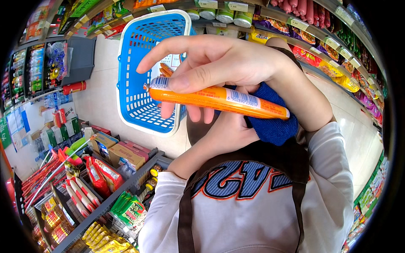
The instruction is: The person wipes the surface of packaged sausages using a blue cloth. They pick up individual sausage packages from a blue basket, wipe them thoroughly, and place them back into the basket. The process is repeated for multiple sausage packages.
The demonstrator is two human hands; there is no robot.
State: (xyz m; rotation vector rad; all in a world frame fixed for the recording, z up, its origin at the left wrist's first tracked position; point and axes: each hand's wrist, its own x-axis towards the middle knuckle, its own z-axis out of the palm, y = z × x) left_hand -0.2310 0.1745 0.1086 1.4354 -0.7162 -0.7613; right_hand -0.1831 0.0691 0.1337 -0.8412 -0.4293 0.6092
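Observation:
In my right hand (218,64) is a long sausage in an orange film casing (202,98), printed with barcodes and lying nearly level across the view. The thumb presses on its top near the left end, and fingertips show below it. My left hand (232,131) grips a dark blue cloth (275,131) just under the sausage's right part; some of its fingers are hidden. Beyond both hands stands a blue plastic shopping basket with a white rim (136,79). Several small orange-wrapped sausages (165,69) and a white printed sheet (176,60) show inside, partly hidden by my right hand.
Shelves with packaged snacks, pink sausages (303,9) and green-lidded cans (225,15) curve along the top and right. A display rack (104,208) with bags and bottles stands at lower left, cardboard boxes (126,155) behind it. A dark cabinet (79,58) is at upper left.

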